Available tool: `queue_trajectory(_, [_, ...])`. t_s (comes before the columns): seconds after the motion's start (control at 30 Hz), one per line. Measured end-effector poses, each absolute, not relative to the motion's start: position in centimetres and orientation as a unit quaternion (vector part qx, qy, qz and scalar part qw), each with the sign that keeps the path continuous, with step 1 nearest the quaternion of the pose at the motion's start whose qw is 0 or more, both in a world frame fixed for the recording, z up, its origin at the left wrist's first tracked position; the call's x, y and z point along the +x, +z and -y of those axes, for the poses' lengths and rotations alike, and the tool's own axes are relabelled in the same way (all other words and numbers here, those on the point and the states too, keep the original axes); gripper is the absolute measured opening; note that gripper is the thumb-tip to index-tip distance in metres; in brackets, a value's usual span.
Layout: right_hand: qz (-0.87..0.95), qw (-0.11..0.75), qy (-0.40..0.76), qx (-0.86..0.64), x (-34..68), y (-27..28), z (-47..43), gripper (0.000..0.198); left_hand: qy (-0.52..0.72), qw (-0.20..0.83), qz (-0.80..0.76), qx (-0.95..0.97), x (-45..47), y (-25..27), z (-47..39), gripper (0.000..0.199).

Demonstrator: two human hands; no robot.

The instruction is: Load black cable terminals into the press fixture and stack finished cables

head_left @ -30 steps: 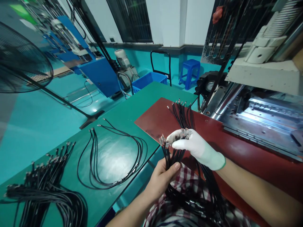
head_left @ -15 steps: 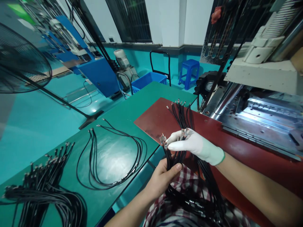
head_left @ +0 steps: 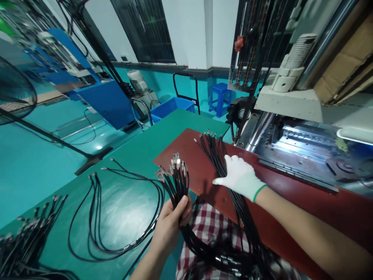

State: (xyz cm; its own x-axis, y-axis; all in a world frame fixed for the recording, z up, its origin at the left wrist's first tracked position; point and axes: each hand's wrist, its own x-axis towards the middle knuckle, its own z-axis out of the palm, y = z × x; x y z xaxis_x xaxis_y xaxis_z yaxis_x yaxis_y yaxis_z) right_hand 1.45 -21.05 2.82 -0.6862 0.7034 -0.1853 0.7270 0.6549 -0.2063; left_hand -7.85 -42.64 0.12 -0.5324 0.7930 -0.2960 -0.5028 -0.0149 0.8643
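My left hand (head_left: 172,221), bare, is closed around a bundle of black cables (head_left: 179,186) whose shiny metal ends stick up above my thumb. The bundle bends down across my lap, where metal sleeves show on it. My right hand (head_left: 241,175) wears a white glove with a green cuff. It is open, thumb apart from the fingers, over a second group of black cables (head_left: 214,155) lying on the red-brown mat (head_left: 186,144). Whether the glove touches those cables I cannot tell.
On the green table (head_left: 125,212) lie a few looped cables (head_left: 99,237) and, at lower left, a heap of cables (head_left: 26,245). A machine with a metal bed (head_left: 300,144) stands at right. Behind are a blue crate (head_left: 171,109), a blue stool (head_left: 220,99) and a fan (head_left: 14,89).
My right hand has left the cable ends at my left hand and moved right, its fingers spreading. My left hand has shifted left with the bundle. The view has turned right.
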Motion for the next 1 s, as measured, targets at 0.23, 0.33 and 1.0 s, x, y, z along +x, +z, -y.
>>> queue_trajectory(0.23, [-0.855, 0.018, -0.317, 0.409, -0.3, 2.8, 22.4, 0.075, 0.714, 0.435, -0.532, 0.136, -8.7, 1.8, 43.0, 0.049])
queue_trajectory(0.33, [-0.798, 0.007, -0.458, 0.391, 0.6, 3.0, 21.5, 0.057, 0.724, 0.423, -0.530, 0.126, -9.7, 2.2, 43.7, 0.047])
queue_trajectory(1.0, [-0.729, 0.020, -0.592, 0.344, 11.2, -0.9, 34.2, 0.057, 0.703, 0.475, -0.473, 0.237, -7.9, 2.7, 38.7, 0.044])
